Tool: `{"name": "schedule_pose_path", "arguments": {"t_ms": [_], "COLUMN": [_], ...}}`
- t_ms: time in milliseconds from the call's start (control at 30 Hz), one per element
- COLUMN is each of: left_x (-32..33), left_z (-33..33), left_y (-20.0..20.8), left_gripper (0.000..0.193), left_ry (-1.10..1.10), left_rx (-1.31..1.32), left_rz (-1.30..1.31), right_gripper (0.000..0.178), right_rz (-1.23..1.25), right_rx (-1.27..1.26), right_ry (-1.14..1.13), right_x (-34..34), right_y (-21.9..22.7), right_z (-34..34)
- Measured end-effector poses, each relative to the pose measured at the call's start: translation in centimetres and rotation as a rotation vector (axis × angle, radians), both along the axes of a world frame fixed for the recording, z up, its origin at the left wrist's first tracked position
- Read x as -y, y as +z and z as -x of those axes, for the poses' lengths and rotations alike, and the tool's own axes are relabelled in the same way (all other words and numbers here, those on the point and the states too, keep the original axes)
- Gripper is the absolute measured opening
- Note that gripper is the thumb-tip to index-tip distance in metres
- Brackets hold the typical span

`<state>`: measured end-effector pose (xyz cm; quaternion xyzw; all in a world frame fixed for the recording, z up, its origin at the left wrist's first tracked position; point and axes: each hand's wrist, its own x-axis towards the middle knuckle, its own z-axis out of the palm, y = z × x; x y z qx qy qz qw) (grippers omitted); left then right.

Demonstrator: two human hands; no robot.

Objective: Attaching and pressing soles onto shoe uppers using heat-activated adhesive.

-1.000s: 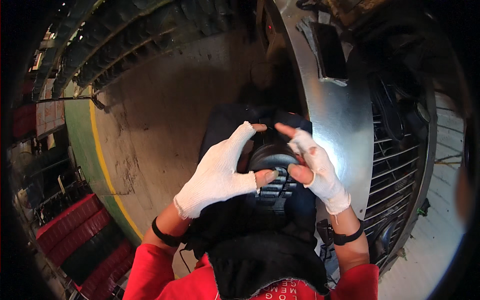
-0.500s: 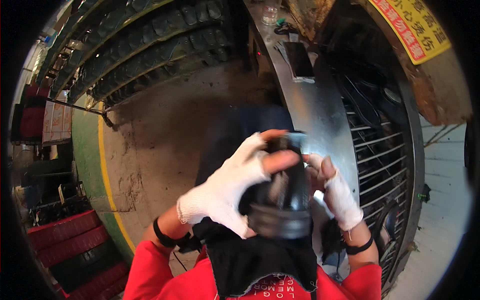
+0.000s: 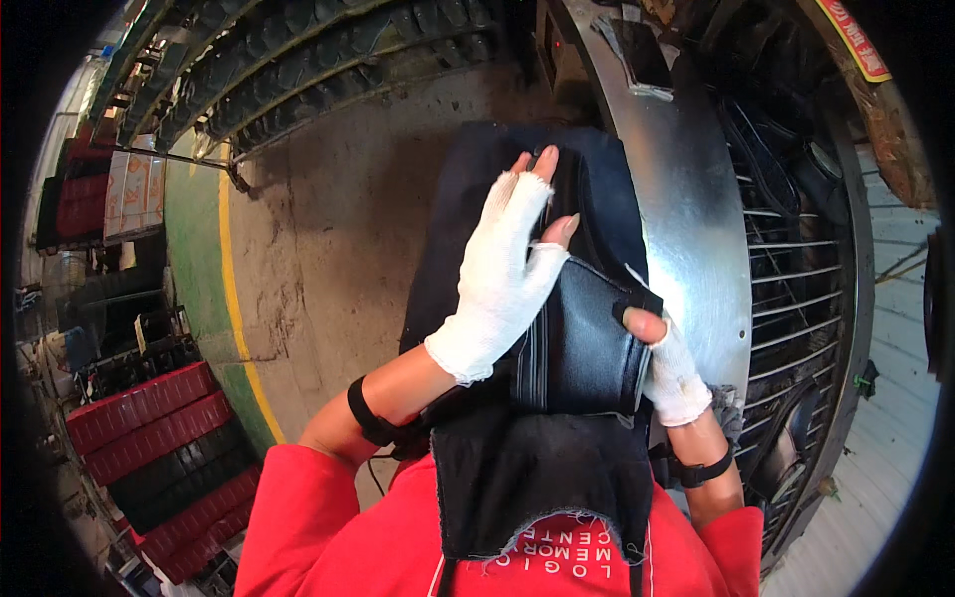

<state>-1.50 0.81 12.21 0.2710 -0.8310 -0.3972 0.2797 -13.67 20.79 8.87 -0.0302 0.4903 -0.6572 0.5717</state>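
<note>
A black leather shoe [image 3: 589, 333] lies over my lap, its smooth side panel facing up and a ribbed band along its left edge. My left hand [image 3: 512, 254], in a white fingerless glove, holds its far part; the thumb presses near the top rim while the fingers reach forward along it. At the right edge my right hand [image 3: 668, 363], gloved the same way, pinches the leather with its thumb on top; its other fingers are hidden underneath. The far end of the shoe blends into a dark apron [image 3: 463, 209] over my legs.
A metal bench [image 3: 686, 199] runs along my right, with a phone-like dark slab [image 3: 645, 55] on it. Beyond are a barred rack [image 3: 796, 284] and dark shoes [image 3: 761, 159]. Shelves of shoe-shaped forms [image 3: 298, 60] stand far left; red crates [image 3: 144, 423] sit nearer.
The shoe has turned and come to rest lower against my lap, its side panel now showing. My left hand has swung to point forward; my right hand has moved down to the shoe's near right edge.
</note>
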Motion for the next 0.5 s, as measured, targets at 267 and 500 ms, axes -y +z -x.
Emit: {"name": "schedule_pose_path", "arguments": {"t_ms": [267, 500], "left_x": [2.3, 0.0], "left_z": [-0.1, 0.1], "left_y": [1.1, -0.9], "left_gripper": [0.081, 0.073], "left_ry": [-0.346, -0.277], "left_rx": [-0.364, -0.161], "left_rz": [-0.673, 0.049], "right_gripper": [0.054, 0.061], "right_rz": [0.12, 0.226], "right_rx": [0.278, 0.274], "right_ry": [-0.173, -0.327], "right_x": [3.9, 4.2], "right_y": [4.9, 4.7], "right_z": [1.4, 2.4]}}
